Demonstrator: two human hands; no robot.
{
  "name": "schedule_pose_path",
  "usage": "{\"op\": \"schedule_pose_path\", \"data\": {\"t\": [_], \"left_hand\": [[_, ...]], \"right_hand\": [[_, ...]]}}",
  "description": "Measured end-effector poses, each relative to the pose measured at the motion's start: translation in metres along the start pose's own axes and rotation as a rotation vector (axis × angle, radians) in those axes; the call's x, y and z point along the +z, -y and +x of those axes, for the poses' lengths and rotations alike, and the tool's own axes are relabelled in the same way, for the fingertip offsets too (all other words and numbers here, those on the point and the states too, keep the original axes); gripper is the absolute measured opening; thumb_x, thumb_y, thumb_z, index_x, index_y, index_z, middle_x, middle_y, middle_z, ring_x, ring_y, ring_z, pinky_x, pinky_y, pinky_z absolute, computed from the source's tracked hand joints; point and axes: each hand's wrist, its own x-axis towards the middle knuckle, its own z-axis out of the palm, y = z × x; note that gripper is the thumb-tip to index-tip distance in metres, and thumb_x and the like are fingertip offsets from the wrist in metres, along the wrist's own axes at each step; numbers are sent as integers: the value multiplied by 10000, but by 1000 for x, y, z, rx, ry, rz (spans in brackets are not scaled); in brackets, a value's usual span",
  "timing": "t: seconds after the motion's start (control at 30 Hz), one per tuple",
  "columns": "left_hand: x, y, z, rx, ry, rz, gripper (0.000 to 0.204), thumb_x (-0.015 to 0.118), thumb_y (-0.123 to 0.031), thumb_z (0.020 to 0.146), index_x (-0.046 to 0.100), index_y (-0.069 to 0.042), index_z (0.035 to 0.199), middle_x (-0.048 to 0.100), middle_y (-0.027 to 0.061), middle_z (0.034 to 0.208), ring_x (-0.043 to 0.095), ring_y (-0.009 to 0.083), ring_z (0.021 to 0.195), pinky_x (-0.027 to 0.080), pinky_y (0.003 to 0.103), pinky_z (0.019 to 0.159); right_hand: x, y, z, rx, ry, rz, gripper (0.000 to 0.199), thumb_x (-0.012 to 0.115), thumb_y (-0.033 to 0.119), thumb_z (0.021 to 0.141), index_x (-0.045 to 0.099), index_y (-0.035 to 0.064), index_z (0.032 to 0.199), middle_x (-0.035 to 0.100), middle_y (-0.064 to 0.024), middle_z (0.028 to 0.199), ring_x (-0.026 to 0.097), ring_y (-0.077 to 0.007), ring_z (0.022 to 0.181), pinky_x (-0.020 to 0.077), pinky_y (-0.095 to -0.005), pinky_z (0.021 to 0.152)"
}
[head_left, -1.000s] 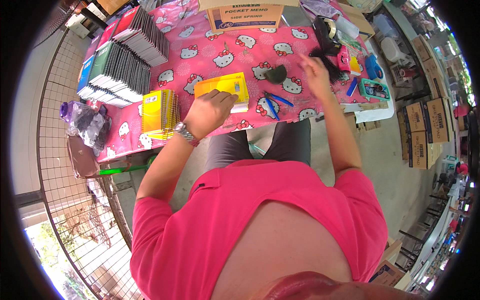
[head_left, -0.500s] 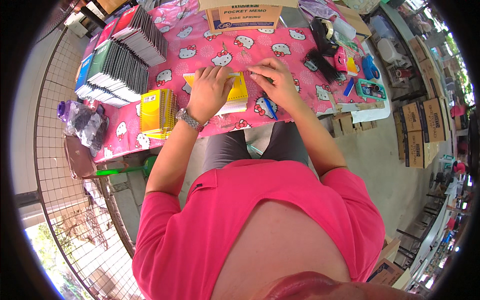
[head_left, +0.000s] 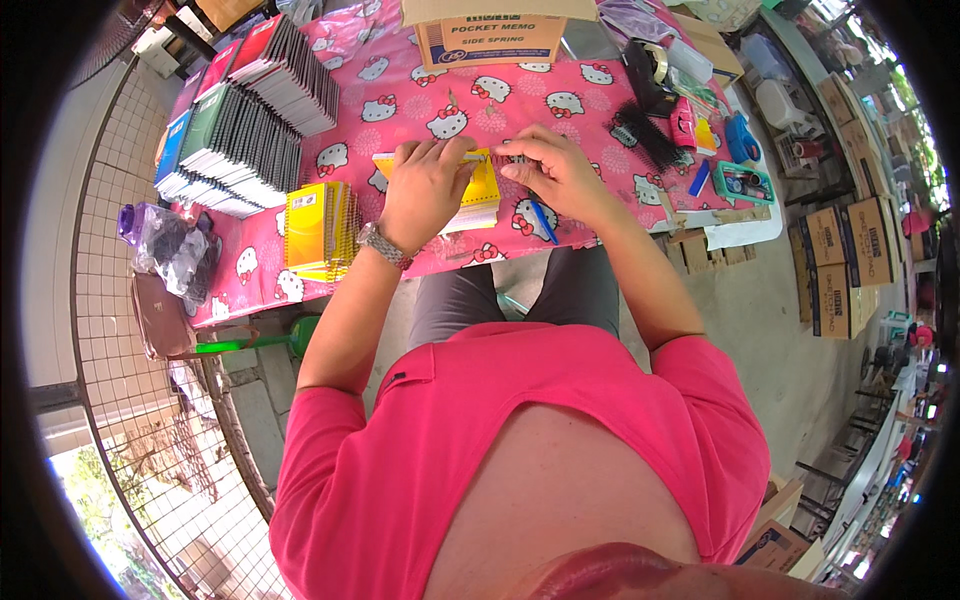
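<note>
A small stack of yellow-covered memo pads (head_left: 484, 188) lies near the table's front edge, its white page edges facing me. My left hand (head_left: 428, 188) lies over its left part, fingers curled on the top pad, whose far edge is tilted up. At that edge's right end, my right hand (head_left: 556, 176) pinches a thin dark spiral wire (head_left: 511, 158), partly hidden by the fingers. I cannot tell how far the wire runs through the holes. Just right of the pads rests a blue pen (head_left: 543, 221).
Bound yellow notebooks (head_left: 318, 228) stand at left, before tall stacks of spiral notebooks (head_left: 240, 145). A cardboard box (head_left: 490, 42) sits at the back. To the right lie black spiral wires (head_left: 648, 138), a tape dispenser (head_left: 648, 75) and a green tray (head_left: 743, 182).
My right hand has shifted slightly, showing more of the dark wire beside the pad's edge. My left hand stays on the pads. The whole view has moved a little.
</note>
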Motion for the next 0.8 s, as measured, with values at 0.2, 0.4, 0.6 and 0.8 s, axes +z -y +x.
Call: {"op": "schedule_pose_path", "data": {"t": [0.2, 0.4, 0.6, 0.8], "left_hand": [[-1, 0, -2, 33, 10, 56, 314, 654, -134, 824, 570, -108, 1126, 652, 77, 906, 613, 270, 884, 416, 417, 861], [-7, -1, -6, 32, 63, 26, 235, 662, -175, 842, 597, -107, 1058, 656, 64, 924, 609, 269, 889, 411, 419, 863], [3, 14, -7, 20, 171, -31, 204, 641, -241, 875, 594, -142, 1047, 645, 27, 941, 602, 244, 966, 391, 502, 935], [3, 5, -20, -198, -95, 215, 317, 684, -359, 853, 634, -119, 1053, 619, 39, 1068, 476, 287, 1250, 149, 762, 992]], "right_hand": [[-10, 21, 10, 633, 244, 327, 420, 645, 108, 904, 521, 95, 1305, 582, -59, 943, 563, -143, 803, 472, -291, 707], [-10, 30, 16, 356, 315, 180, 414, 600, 208, 953, 488, 59, 1323, 591, -108, 1006, 588, -145, 892, 486, -284, 785], [32, -126, -19, 517, 4, -475, 503, 633, 356, 901, 510, 94, 1313, 580, -185, 1239, 606, -307, 1093, 483, -379, 934], [23, -112, -11, 660, 367, -159, 468, 678, 343, 842, 620, 74, 1220, 587, -165, 1271, 570, -294, 1168, 449, -406, 979]]}}
